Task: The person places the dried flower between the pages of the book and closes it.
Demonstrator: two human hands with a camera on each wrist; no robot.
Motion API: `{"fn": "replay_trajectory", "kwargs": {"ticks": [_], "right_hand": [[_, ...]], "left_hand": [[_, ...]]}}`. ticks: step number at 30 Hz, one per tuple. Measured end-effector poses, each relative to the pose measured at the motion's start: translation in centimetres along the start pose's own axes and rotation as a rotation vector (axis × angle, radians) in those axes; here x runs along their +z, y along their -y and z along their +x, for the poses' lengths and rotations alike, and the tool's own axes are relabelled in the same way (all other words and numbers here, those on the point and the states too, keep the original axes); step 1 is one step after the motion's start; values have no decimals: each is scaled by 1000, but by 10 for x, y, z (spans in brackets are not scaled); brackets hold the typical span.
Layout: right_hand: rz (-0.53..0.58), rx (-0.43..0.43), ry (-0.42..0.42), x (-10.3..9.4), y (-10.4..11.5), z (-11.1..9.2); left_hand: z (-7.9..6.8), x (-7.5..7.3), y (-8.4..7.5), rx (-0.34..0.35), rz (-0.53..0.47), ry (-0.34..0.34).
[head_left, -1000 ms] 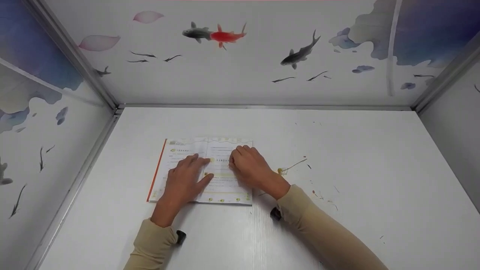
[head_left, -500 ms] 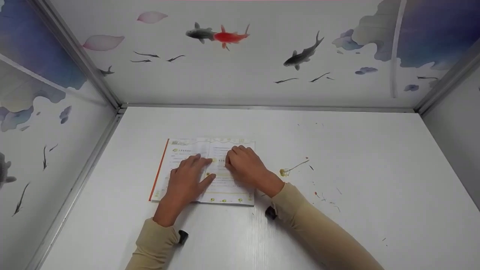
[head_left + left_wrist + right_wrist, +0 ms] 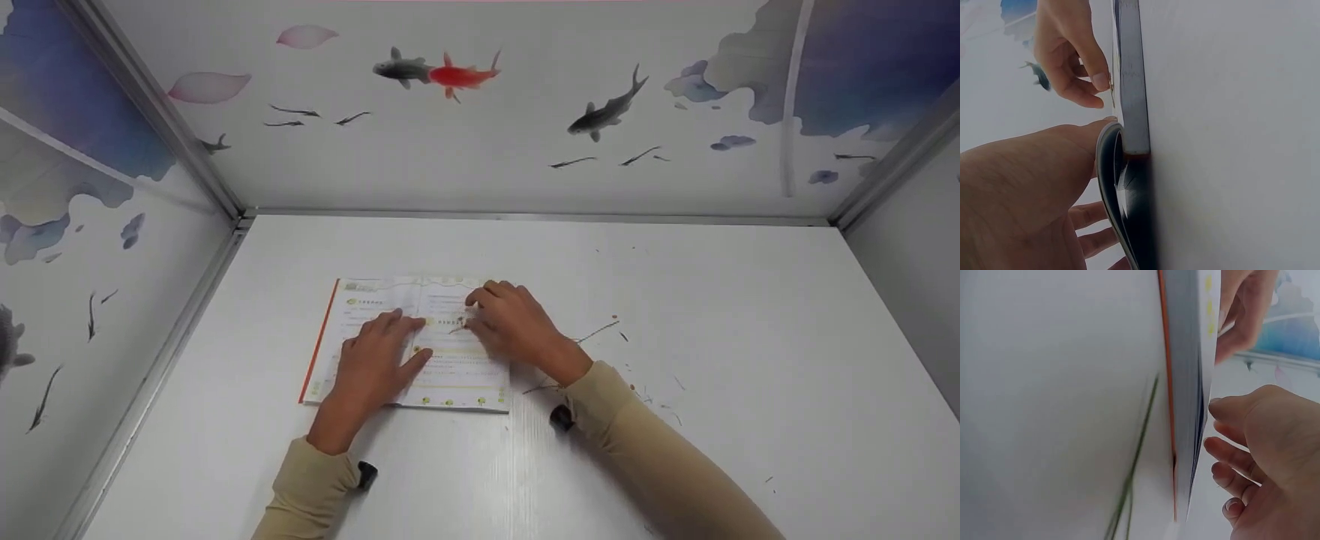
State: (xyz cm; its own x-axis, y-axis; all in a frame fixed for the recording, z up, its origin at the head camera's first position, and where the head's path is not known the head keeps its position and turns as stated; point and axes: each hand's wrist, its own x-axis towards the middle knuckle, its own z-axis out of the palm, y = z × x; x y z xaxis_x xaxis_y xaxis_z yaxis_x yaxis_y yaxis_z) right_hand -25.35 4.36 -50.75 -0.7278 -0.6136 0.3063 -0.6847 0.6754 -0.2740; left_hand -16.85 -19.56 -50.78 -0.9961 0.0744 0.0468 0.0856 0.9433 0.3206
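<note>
An open book (image 3: 457,379) with printed pages and an orange cover edge lies on the white table. My left hand (image 3: 373,360) rests across its left page and middle fold, fingers spread; in the left wrist view, the curved cover or pages (image 3: 1107,180) bulge beside that hand. On the right page is a small, thin dried sprig (image 3: 457,328). My right hand (image 3: 517,326) is over that page, its thumb right by the sprig and its index finger apart from the thumb. In the right wrist view, the right hand's fingers (image 3: 1235,458) are loosely bent beside the page edge.
A thin stem (image 3: 598,331) lies right of the book, partly behind the right wrist. Another green stem (image 3: 1139,444) lies close by the book's edge. Several small plant bits (image 3: 631,388) are scattered over the table (image 3: 720,315). Printed wall panels (image 3: 480,150) enclose the back and sides.
My right hand's fingers, bunched together on the page before, have parted, and the hand has shifted right and slightly away. The small sprig now shows on the page. The left hand stays put.
</note>
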Motion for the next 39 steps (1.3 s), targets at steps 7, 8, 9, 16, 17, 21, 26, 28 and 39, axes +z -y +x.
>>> {"fn": "replay_trajectory", "kwargs": {"ticks": [7,8,9,16,17,21,26,28,39], "right_hand": [[-39,118,40,-13,-27,-9],[-44,130,47,-14,-29,-11],[-47,139,53,-15,-31,-12],[-55,184,99,-21,-34,-18],[-56,190,105,-21,-33,-18],[-53,199,115,-21,-32,-18],[-38,196,114,-20,-31,-18],[-34,197,116,-19,-32,-18],[-45,192,120,-18,-35,-19]], "left_hand": [[0,0,0,2,-11,-10],[0,0,0,3,-15,-10],[0,0,1,5,-18,-9],[-1,1,1,11,-32,-19],[-1,0,0,8,-34,-18],[-2,0,-2,8,-39,-17],[-6,2,-7,26,-23,-36],[-7,4,-10,46,-2,-71],[-18,13,-68,353,145,-126]]}}
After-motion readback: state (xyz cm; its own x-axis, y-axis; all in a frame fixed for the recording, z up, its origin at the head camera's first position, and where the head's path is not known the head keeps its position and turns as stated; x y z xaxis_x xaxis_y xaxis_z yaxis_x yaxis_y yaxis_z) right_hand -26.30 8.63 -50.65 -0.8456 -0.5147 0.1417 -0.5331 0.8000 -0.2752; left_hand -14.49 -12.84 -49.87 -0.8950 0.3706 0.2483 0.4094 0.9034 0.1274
